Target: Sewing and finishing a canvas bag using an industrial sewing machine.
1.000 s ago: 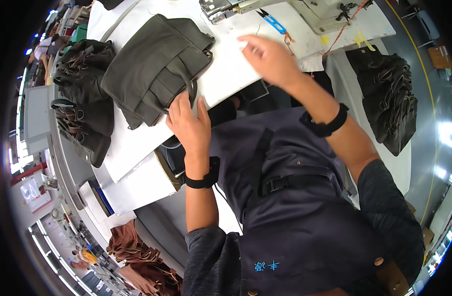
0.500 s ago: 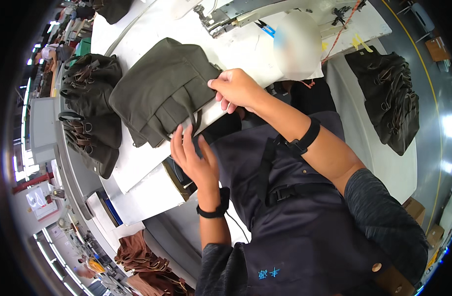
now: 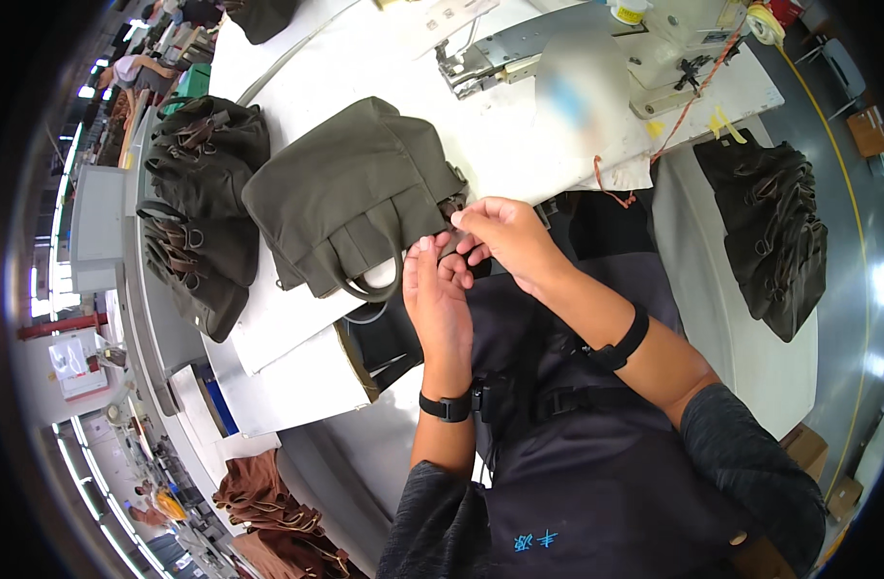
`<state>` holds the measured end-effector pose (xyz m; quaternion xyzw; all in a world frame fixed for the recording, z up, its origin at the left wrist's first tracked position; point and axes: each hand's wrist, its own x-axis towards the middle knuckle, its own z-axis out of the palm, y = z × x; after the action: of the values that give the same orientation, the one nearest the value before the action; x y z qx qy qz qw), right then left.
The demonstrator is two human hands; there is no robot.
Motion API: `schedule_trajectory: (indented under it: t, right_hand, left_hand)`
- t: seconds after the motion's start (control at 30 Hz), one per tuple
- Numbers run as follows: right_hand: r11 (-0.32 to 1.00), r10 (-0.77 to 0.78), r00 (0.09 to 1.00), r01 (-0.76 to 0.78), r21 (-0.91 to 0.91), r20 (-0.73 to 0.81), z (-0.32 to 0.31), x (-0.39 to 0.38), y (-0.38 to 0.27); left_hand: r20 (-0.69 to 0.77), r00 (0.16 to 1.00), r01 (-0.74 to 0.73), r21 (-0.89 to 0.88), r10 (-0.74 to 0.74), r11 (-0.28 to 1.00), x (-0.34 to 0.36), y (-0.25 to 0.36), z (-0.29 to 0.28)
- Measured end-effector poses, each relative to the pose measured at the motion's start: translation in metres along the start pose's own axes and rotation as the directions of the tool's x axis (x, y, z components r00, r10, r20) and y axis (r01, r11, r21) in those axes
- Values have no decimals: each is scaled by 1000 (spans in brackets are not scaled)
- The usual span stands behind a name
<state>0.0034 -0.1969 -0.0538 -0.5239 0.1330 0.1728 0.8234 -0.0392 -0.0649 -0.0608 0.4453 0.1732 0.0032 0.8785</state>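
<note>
An olive-green fabric bag (image 3: 340, 188) lies on the white table, its looped handles (image 3: 395, 256) toward me. At its near right corner my right hand (image 3: 514, 236) is closed, thumb and forefinger pinched beside a small brown piece (image 3: 449, 208) on the bag. What sits in that pinch is too small to make out. Just left of it, my left hand (image 3: 440, 309) is raised by the handle with fingers curled and fingertips together. Anything between the left fingertips is hidden from sight.
Beyond the bag, a sewing machine (image 3: 504, 63) stands on the white table (image 3: 384, 58). More olive bags (image 3: 210, 236) are piled at left, others (image 3: 770, 232) at right. Brown bags (image 3: 268, 511) lie lower left. An orange cord (image 3: 688, 101) hangs near the machine.
My left hand has moved right, away from the handle's left end, to meet the right hand. Both hands are now close together at the bag's corner. The whole view has shifted slightly.
</note>
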Motion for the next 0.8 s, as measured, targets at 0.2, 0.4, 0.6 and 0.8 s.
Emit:
schedule_trajectory:
  t: [0.2, 0.4, 0.6, 0.8]
  right_hand:
    - [985, -43, 999, 42, 166, 4, 7, -3, 14]
    - [885, 25, 998, -52, 463, 65, -2, -6, 11]
    - [768, -73, 990, -22, 640, 122, -1, -20, -2]
    - [845, -178, 961, 39, 533, 212, 11, -46, 11]
  left_hand:
    - [-59, 998, 18, -9, -19, 1000, -12, 4, -1]
    - [-19, 993, 101, -322, -113, 941, -7, 14, -3]
    - [88, 978, 210, -457, -192, 864, 2, 19, 6]
    - [149, 949, 306, -210, -279, 929, 32, 30, 5]
